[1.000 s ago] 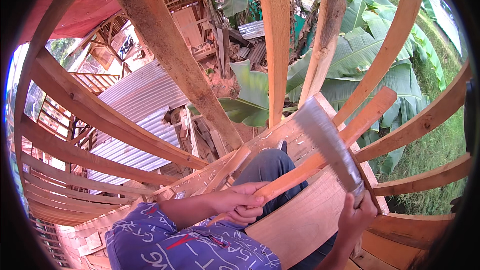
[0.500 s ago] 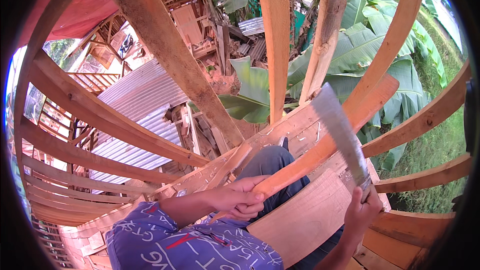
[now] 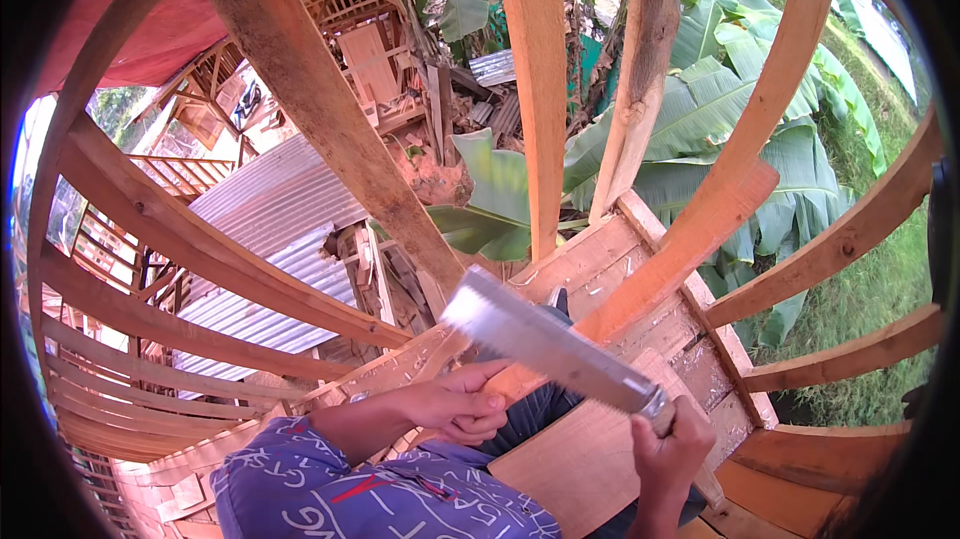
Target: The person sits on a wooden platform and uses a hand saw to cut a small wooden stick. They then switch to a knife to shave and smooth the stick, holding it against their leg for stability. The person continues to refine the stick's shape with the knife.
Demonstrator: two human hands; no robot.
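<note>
My left hand [image 3: 468,405] is closed round the near end of a long reddish wooden plank [image 3: 660,284], which slants up and away to the right across my lap. My right hand [image 3: 672,444] grips a handsaw [image 3: 555,349] by its handle. The saw's broad, shiny blade passes over the plank and points left, its tip above my left hand's side of the wood. Its lower edge looks toothed. Whether the blade touches the plank I cannot tell. A wide pale board [image 3: 570,469] lies across my legs below the saw.
Curved wooden ribs [image 3: 540,89] rise all around me. Wood shavings lie on the planked floor [image 3: 590,264]. Beyond the ribs are corrugated metal sheets [image 3: 265,189], stacked timber, banana leaves [image 3: 710,104] and grass. A red cover [image 3: 130,19] hangs at upper left.
The saw has swung down and left from nearly upright to lying across the plank. My right hand has moved left and lower. My left hand has barely shifted, and the plank's far end dropped slightly.
</note>
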